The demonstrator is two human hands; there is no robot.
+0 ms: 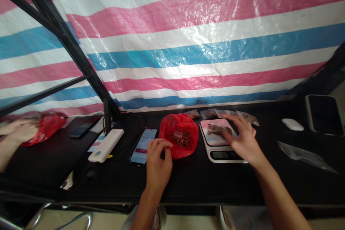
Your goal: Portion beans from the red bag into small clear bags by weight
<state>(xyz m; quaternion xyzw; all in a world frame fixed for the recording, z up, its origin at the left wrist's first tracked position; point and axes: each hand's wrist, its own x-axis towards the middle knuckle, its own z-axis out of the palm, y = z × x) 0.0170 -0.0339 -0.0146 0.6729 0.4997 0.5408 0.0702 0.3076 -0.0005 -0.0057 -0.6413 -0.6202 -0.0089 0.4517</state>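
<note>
My left hand point(157, 160) rests on the black table with its fingers curled at the near edge of a red plastic bag point(179, 133) that holds brownish pieces. My right hand point(242, 138) lies over a small digital scale point(215, 143), fingers spread, touching a clear packet of brown pieces point(217, 128) on the scale's plate. Several more filled clear packets point(226, 114) lie in a row behind the scale.
A phone with a lit screen point(143, 146) and a white power bank point(106, 145) lie left of the bag. Another person's hand point(20, 131) holds a second red bag point(47, 129) at far left. A white mouse point(292, 124), a dark tablet point(325, 114) and an empty clear bag point(304, 155) sit right.
</note>
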